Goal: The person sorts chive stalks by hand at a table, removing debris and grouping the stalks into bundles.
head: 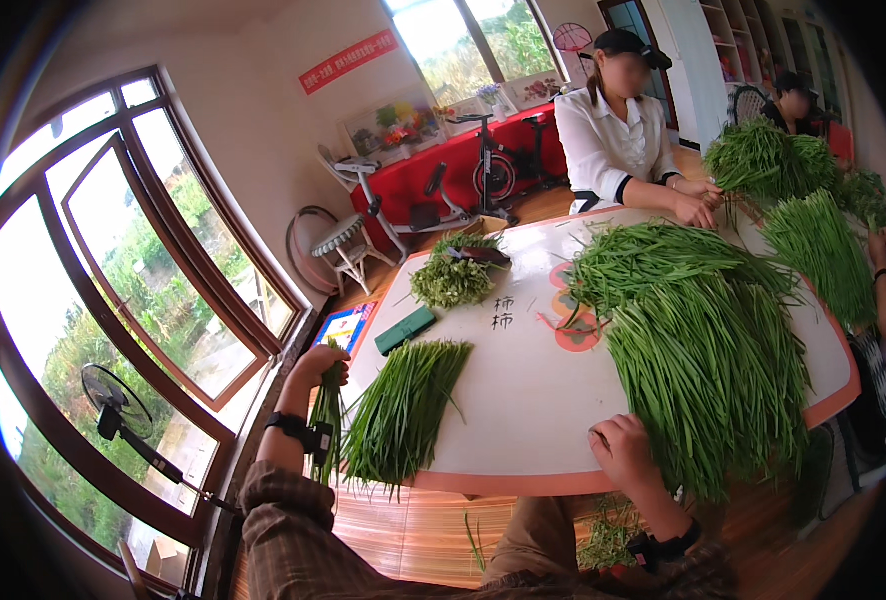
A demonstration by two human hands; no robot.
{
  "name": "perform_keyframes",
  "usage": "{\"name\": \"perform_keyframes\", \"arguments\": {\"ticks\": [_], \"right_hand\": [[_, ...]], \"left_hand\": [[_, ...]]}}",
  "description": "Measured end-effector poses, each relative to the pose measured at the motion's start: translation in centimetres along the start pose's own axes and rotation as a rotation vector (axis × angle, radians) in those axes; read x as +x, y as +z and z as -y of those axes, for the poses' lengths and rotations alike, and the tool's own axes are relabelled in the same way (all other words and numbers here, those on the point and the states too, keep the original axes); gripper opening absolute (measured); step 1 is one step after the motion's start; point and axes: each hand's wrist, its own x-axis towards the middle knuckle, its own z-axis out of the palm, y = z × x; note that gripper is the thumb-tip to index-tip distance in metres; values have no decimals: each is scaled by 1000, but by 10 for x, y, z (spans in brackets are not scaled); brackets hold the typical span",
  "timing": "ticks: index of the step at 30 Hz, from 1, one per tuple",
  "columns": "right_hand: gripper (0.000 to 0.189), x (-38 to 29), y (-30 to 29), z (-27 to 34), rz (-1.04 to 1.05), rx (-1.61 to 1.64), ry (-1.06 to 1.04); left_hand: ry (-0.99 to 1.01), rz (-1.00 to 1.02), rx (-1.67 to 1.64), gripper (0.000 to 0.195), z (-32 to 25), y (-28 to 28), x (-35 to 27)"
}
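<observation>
My left hand (324, 364) grips a thin bunch of long green stems (327, 420) that hangs down past the table's left edge. Just right of it, a sorted bundle of green stalks (409, 409) lies on the white table (518, 397), its lower ends over the near edge. My right hand (624, 444) rests with curled fingers at the near edge, beside a large heap of long green stalks (705, 367); whether it holds anything cannot be told. A green box-shaped object (405, 331) and a bundle of stems with pale buds (452, 279) lie farther back on the left.
Across the table, a person in a white shirt (615, 150) handles stems. More green piles (822, 247) lie at the right, near another person's hand (882, 244). A floor fan (117, 397) stands left by the windows. Plant scraps (609, 532) lie below the near edge.
</observation>
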Motion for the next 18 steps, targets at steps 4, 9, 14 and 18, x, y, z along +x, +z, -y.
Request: {"name": "perform_keyframes", "arguments": {"ticks": [4, 9, 14, 18], "right_hand": [[9, 11, -3, 4, 23, -31, 33], [9, 29, 15, 37, 57, 162, -79], [10, 31, 27, 17, 96, 1, 115], [10, 32, 30, 12, 64, 23, 91]], "left_hand": [[-7, -138, 26, 17, 34, 10, 107], [22, -453, 711, 34, 79, -127, 154], [188, -189, 818, 43, 65, 17, 192], [44, -81, 601, 45, 44, 1, 152]]}}
